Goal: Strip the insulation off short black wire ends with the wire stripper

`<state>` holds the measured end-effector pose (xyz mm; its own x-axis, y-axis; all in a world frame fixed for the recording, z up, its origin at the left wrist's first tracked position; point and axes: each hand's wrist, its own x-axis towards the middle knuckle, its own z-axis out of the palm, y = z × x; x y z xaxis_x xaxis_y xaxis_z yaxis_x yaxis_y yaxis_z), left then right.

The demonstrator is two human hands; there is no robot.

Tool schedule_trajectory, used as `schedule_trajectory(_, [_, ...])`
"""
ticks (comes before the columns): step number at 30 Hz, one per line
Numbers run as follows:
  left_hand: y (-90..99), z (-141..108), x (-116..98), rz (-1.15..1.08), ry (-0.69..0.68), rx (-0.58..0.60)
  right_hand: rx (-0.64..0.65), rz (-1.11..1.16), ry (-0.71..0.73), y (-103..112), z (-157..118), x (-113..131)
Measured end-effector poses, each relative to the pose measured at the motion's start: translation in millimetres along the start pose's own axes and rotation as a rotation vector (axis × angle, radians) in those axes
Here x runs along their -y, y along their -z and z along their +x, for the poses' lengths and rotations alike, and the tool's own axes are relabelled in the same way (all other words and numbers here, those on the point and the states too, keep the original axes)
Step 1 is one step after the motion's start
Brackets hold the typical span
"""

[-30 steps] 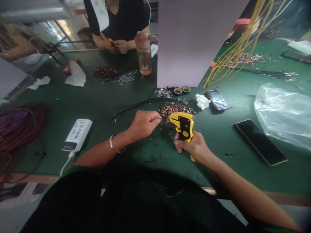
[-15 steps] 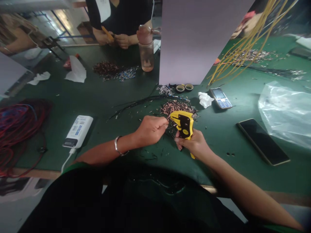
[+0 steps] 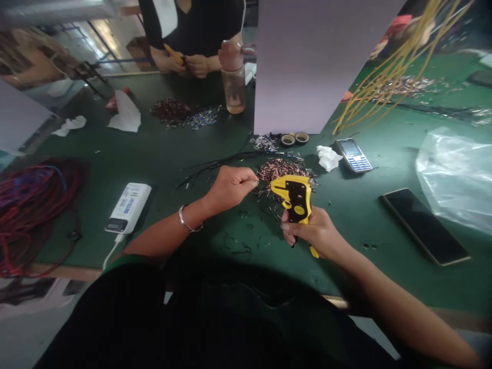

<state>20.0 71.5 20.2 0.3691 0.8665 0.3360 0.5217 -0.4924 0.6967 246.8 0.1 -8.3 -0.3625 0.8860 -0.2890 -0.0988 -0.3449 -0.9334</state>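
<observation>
My right hand (image 3: 313, 230) is wrapped round the handle of a yellow and black wire stripper (image 3: 295, 197), its jaws turned left. My left hand (image 3: 232, 189) is closed, thumb and forefinger pinched together; what they hold, if anything, is too small to make out. Just beyond the stripper lies a heap of short copper-coloured wire pieces (image 3: 279, 169). Behind my left hand a bundle of thin black wires (image 3: 215, 163) stretches across the green table (image 3: 172, 148). Dark scraps (image 3: 240, 246) are scattered on the table between my forearms.
A white power bank (image 3: 128, 207) and coiled red wires (image 3: 34, 215) lie left. To the right are a keypad phone (image 3: 353, 155), a smartphone (image 3: 425, 225) and a clear plastic bag (image 3: 461, 179). A grey partition (image 3: 303, 66) stands ahead; a co-worker's hands (image 3: 188, 64) hold an orange tool beyond.
My left hand has moved up and slightly left, away from the stripper. My right hand with the stripper has shifted slightly right and down.
</observation>
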Motion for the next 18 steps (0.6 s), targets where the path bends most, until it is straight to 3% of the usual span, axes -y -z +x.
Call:
schedule_trajectory(4, [-3.9, -2, -2, -0.022, 0.026, 0.003, 0.033, 0.11, -0.024, 2, 2, 0])
schedule_trajectory(9, [-9.9, -7, -7, -0.034, 0.019, 0.015, -0.024, 0.101, -0.015, 4, 8, 3])
schedule_trajectory(18, [-4.5, 5, 10, -0.092, 0.071, 0.022, 0.1, 0.241, -0.073, -1, 2, 5])
